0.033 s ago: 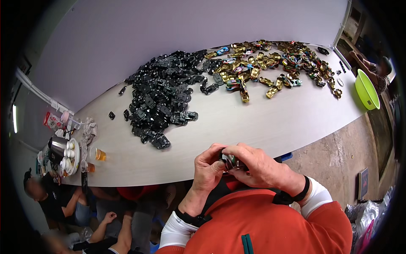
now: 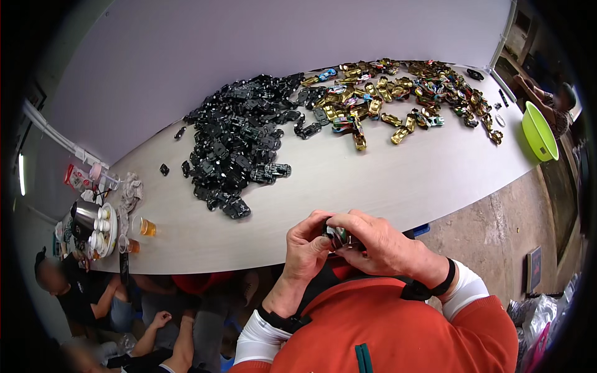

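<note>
Close to my body at the table's front edge, both hands are closed around a small toy car. Its dark, white and greenish surface shows only in part between the fingers. My left hand grips it from the left with thumb and fingers. From the right, my right hand curls over it, covering much of its far side. Beyond them on the table lies a big heap of black toy car bases. To its right spreads a heap of gold and multicoloured toy car bodies.
A lime green basin stands at the table's right end. On the left are cups of amber drink, a tray of white cups and a crumpled cloth. People sit at the lower left. A wall backs the table.
</note>
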Demonstrator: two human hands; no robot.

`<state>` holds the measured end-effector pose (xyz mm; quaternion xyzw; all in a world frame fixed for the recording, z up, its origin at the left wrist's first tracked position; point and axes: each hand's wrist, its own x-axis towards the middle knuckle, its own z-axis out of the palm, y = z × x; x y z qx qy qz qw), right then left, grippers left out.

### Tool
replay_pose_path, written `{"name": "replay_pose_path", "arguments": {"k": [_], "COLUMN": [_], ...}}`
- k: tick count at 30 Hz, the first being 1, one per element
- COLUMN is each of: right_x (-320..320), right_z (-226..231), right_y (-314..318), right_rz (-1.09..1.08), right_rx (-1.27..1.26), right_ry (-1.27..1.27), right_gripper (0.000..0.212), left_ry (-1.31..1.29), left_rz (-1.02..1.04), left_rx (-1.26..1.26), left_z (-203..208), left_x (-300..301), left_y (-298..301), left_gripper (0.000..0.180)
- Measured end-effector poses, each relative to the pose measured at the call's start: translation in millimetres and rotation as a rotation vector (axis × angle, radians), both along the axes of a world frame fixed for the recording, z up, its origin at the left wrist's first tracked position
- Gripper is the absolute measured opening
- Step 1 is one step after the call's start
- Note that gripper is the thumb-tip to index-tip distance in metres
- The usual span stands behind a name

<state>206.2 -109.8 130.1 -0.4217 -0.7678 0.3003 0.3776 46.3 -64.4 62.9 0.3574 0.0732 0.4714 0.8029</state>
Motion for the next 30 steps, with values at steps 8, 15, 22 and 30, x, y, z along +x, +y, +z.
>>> {"name": "replay_pose_path", "arguments": {"k": [8,15,22,30], "right_x": [2.6,3.4,2.6,0.2], "right_z": [-0.5,-10.0,-14.1,-13.0], "right_y": [-2.7,-0.5,-1.1,-2.4], "right_rz": [-0.033,-0.008,-0.023,-0.019], "right_rx": [-0.005,0.083,0.097,0.123], "right_ry": [-0.031,-0.01,-0.077,-0.122], "right_gripper": [0.052,0.051,0.052,0.056], "left_ry": [-0.056,0.005,-0.074,-0.011], "left_rz": [-0.017,0.037,0.09,0.118], "left_rx": [-0.074,-0.114,-0.177,-0.053], "left_z": [-4.7,-3.3,-3.4,-4.2], "left_x": [6.7,5.5,8.1,5.1], "left_y": [-3.9,-6.1,-10.5,-6.8], "left_gripper": [0.036,0.037,0.036,0.036]}}
